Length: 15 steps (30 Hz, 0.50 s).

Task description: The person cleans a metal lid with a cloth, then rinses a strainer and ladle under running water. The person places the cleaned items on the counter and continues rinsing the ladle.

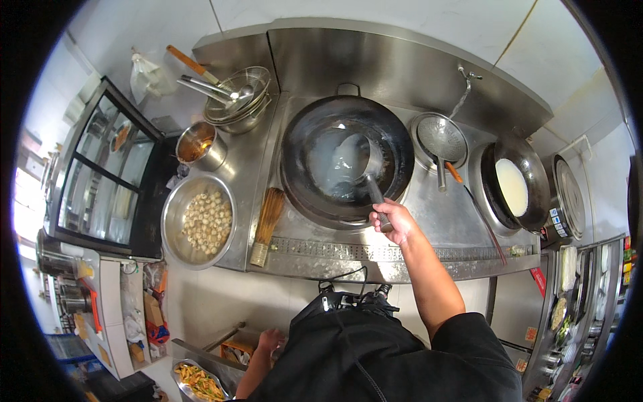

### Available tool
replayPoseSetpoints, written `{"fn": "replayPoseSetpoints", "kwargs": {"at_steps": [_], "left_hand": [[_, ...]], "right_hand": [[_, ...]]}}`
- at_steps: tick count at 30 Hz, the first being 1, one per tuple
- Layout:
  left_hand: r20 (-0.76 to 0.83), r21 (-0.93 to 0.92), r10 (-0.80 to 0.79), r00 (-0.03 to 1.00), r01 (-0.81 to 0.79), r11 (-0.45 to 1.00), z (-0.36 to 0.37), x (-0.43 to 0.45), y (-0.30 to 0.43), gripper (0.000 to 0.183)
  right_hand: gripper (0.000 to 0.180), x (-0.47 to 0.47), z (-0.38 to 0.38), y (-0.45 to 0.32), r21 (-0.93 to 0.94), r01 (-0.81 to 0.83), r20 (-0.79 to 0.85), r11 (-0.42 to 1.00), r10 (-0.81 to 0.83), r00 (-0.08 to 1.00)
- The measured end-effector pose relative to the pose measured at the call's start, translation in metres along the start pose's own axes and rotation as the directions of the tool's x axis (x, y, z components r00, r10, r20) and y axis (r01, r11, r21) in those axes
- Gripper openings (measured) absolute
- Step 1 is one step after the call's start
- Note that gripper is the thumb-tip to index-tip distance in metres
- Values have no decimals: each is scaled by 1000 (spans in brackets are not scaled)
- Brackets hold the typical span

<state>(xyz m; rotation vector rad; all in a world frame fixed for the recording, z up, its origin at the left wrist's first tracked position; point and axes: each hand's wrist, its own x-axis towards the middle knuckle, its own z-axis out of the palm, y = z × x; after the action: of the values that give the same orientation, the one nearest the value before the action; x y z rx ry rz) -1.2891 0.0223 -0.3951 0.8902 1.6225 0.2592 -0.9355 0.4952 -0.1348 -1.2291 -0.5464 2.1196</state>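
My right hand (393,220) grips the ridged handle of a metal ladle (374,193). The ladle's bowl lies in cloudy liquid (326,163) inside a large black wok (301,201) on the steel range. Low on the left, my left hand (272,340) hangs beside my body, near the edge of a steel surface; its fingers are too small and blurred to read. A bamboo wok brush (268,221) rests to the left of the wok. Further left, a steel bowl (168,228) holds pale round pieces (207,221) in liquid.
Strainers (241,95) sit over a bowl beside a steel pot (218,156) at the back left. Right of the wok are a perforated skimmer (442,135), a tap (468,75), and a second wok (537,176) with pale liquid. A plate of cooked food (198,384) stands at lower left.
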Motion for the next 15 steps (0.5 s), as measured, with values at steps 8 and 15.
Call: {"fn": "replayPoseSetpoints", "kwargs": {"at_steps": [8,15], "left_hand": [[117,713,434,893,-380,590,-22,10,8,23],[-180,-588,-161,970,25,809,-21,36,-12,12]], "right_hand": [[23,-18,-18,21,421,-110,213,900,20,977],[22,-82,-35,-4,495,79,299,865,-255,920]]}}
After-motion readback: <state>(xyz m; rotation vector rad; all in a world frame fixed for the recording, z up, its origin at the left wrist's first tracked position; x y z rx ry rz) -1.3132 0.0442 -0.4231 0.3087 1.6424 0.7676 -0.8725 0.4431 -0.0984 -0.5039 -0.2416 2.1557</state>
